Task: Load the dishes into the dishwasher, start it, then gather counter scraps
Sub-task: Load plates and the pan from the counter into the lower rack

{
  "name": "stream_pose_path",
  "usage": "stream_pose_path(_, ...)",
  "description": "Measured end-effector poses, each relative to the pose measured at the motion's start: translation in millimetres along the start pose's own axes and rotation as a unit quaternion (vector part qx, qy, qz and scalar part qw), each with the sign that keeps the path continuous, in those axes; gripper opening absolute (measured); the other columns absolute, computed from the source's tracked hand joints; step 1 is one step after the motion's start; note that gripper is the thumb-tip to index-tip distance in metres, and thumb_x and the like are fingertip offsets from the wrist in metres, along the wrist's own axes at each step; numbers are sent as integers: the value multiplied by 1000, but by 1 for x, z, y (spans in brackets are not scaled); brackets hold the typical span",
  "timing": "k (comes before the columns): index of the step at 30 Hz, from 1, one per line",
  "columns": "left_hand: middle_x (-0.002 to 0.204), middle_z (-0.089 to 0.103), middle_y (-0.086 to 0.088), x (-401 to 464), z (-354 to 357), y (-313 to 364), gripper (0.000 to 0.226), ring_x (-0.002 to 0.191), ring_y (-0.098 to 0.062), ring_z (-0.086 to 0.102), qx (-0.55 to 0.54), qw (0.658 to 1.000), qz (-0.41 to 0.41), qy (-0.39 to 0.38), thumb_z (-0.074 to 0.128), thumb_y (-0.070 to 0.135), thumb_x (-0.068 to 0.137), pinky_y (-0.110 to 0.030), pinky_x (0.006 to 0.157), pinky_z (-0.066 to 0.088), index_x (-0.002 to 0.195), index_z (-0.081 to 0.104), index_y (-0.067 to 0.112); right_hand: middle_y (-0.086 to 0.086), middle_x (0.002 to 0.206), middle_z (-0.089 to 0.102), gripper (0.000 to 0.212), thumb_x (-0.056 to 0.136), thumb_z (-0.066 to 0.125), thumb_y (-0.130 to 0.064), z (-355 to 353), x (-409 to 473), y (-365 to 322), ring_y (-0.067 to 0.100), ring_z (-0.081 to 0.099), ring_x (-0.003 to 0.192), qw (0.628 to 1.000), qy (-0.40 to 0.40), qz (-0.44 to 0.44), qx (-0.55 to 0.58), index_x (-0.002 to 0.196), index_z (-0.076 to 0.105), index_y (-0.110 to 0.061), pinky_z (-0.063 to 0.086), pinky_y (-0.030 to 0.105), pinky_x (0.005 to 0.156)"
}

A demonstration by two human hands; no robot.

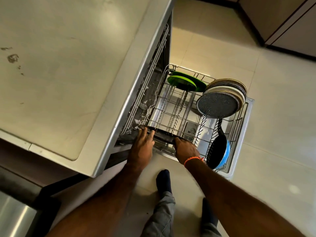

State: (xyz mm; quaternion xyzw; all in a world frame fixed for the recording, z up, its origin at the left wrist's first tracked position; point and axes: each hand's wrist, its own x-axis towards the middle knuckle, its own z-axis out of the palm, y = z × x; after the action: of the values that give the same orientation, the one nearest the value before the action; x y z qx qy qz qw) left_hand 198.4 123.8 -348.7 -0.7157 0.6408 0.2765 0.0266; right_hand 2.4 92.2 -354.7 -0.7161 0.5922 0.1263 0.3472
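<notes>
Both hands on a dark tray [162,133] at the near edge of the rack [172,115] — left hand [142,147] curled over one end, right hand [185,149] gripping the other. Green plates [186,82], a plate stack [227,93] and a pan [218,151] already sit loaded; starting and scraps remain. The tray lies flat, long axis running between the hands.

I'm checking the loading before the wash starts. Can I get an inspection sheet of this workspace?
Surface: beige countertop, stained at the left.
Job's things: wire lower rack pulled out; green round plates, stacked speckled plates and blue frying pan stand in it.
Clutter: nothing seen.
Grippers: left hand and right hand grip a dark flat item at the rack's near edge.
Cables: nothing seen.
Surroundings: tiled floor.
</notes>
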Motion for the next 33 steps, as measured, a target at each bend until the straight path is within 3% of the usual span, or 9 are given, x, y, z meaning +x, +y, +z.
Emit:
stream_pose_path(2,169,7,-12,1,2,0,61,156,-31,3,-9,1000,-14,-8,43,27,107,-48,124,24,161,16,18,8,112,69,25,103,45,-22,2,2,1,27,65,98,1000,8,-5,2,127,48,-21,49,39,87)
stream_pose_path(5,169,-5,-10,1,3,5,78,156,-30,-6,-15,999,-28,-16,52,31,103,-47,127,14,162,2,20,9,132,62,43,102,50,-29,4,-1,4,29,59,120,999,41,-8,11,142,41,-20,44,44,107)
stream_pose_path(8,168,-10,-8,-2,1,10,88,155,-27,-10,-22,999,-35,-11,57,35,100,-46,127,9,161,-3,19,11,140,56,58,97,60,-23,0,-6,6,30,53,130,997,72,4,18,149,35,-19,38,46,114)
stream_pose_path(18,170,-4,-7,-23,-17,17,88,156,-25,-4,-8,999,-13,-37,57,38,98,-48,126,16,161,-2,19,9,150,46,73,89,68,-23,-23,-23,6,30,47,136,999,45,20,9,152,30,-20,40,47,112)
stream_pose_path(26,170,3,-2,-87,-83,61,74,156,-24,4,-28,996,-27,-76,53,34,100,-45,125,16,162,12,22,11,143,51,62,90,66,-23,-81,-94,-22,31,55,125,999,29,-32,-26,146,40,-19,49,48,103)
stream_pose_path(28,170,9,-3,-112,-103,75,74,155,-27,11,-57,994,-48,-79,53,33,98,-48,125,19,161,17,21,12,141,53,59,89,64,-22,-99,-121,-32,32,57,121,996,26,-65,-47,145,43,-18,51,48,100)
stream_pose_path(30,164,27,-8,-141,-122,89,71,149,-29,28,-104,990,-85,-48,56,31,94,-48,121,29,157,28,17,12,138,55,56,89,62,-21,-115,-148,-44,33,58,118,991,22,-108,-79,143,47,-17,53,47,97)
stream_pose_path(33,137,58,-10,-188,-141,101,56,124,-28,58,-174,975,-135,23,59,30,91,-41,104,49,144,46,16,11,134,59,53,87,55,-20,-138,-182,-67,34,60,115,972,8,-189,-138,140,50,-20,54,46,94)
